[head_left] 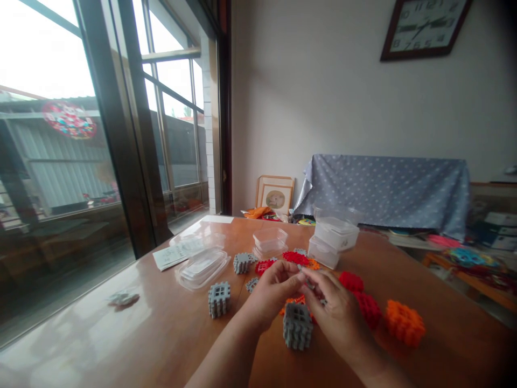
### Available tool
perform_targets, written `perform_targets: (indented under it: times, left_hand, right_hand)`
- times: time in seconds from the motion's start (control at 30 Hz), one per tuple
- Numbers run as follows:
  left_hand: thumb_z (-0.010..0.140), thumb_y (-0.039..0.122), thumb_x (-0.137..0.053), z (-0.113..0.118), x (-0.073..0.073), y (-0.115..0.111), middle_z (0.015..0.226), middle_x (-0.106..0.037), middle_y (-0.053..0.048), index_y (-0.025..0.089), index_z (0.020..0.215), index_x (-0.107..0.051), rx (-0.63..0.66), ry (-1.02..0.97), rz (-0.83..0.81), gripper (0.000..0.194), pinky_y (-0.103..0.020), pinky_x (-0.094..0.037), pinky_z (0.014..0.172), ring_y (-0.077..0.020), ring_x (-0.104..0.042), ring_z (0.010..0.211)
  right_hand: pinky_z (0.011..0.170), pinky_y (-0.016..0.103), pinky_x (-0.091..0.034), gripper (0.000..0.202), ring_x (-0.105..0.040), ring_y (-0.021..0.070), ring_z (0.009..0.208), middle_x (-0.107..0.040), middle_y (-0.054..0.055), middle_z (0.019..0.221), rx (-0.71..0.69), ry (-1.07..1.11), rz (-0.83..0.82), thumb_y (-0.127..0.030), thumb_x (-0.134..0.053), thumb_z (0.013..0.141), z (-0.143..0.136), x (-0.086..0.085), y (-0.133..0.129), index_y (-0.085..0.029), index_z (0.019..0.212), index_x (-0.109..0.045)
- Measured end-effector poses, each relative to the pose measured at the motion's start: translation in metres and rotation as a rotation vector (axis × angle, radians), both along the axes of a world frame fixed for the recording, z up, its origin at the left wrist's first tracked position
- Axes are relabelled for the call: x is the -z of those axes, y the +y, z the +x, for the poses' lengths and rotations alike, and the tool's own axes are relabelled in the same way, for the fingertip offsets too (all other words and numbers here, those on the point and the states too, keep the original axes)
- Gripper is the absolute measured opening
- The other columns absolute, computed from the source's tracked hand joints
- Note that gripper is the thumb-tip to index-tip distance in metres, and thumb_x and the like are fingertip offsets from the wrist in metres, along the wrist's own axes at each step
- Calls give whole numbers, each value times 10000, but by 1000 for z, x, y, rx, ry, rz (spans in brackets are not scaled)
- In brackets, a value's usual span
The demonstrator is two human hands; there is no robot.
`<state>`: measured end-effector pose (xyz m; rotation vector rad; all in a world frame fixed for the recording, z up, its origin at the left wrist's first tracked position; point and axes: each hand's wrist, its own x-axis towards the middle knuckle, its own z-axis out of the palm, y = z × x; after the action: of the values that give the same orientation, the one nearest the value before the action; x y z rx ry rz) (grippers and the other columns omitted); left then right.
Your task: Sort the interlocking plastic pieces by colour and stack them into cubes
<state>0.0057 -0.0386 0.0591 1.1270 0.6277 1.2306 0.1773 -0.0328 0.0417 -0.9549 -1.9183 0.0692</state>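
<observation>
Nearest: bare forearms (226, 350), entering from six o'clock (clock centred on the hands). At six: stack of grey notched window tiles (298, 326), squared up, presumably to keep like pieces together. Left hand (278, 289) and right hand (337, 308) meet at centre, fingertips pinching a small grey piece (300, 267), mostly hidden; the two-handed hold probably steadies it. Orange stack (405, 322) at four, red stack (367, 310) at three, second grey stack (219, 299) at nine: apparently grouped by colour. Beyond: flat red pieces (295, 258) at twelve; clear plastic tubs (266, 249) at eleven, nested likely to save space.
</observation>
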Motion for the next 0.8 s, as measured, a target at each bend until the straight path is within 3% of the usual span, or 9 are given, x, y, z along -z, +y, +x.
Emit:
perform_targets:
  times: [0.2,0.37,0.47,0.6,0.8]
  left_hand:
    - [717,389,-842,-2,10,11,808,-633,-26,156,903,-590,-73,-34,-42,390,-256,-480,729,-133,-615,730]
    - [728,339,-798,-6,10,13,783,-622,-14,161,859,-578,-99,3,-86,312,-265,-491,693,-128,-606,688]
    - [708,313,-792,-6,6,11,772,-628,-11,162,839,-574,-93,14,-113,295,-266,-494,680,-119,-601,654]
    - [671,283,-800,-6,5,10,751,-635,-9,161,814,-565,-90,50,-151,301,-243,-477,643,-113,-597,632]
    - [714,273,-772,-8,6,9,771,-631,-4,167,871,-581,-23,119,-142,269,-257,-500,644,-112,-602,615]
  right_hand:
    - [874,376,-605,361,-705,227,984,-713,75,1150,-137,84,-119,-274,-570,945,-2,8,1,-292,1305,-579]
    - [790,344,-604,383,-686,218,932,-665,83,1182,-45,102,-144,-329,-596,920,16,1,3,-299,1301,-584]
    - [891,386,-587,521,-646,252,1084,-588,96,1323,-23,28,-121,-354,-629,890,26,-7,6,-308,1397,-519]
    - [1101,464,-472,583,-532,280,1303,-543,70,1405,-65,-78,-145,-338,-664,864,33,-9,10,-334,1422,-496]
    - [1079,450,-487,523,-568,274,1259,-597,71,1352,-116,-120,-194,-362,-697,853,37,-5,12,-311,1355,-561]
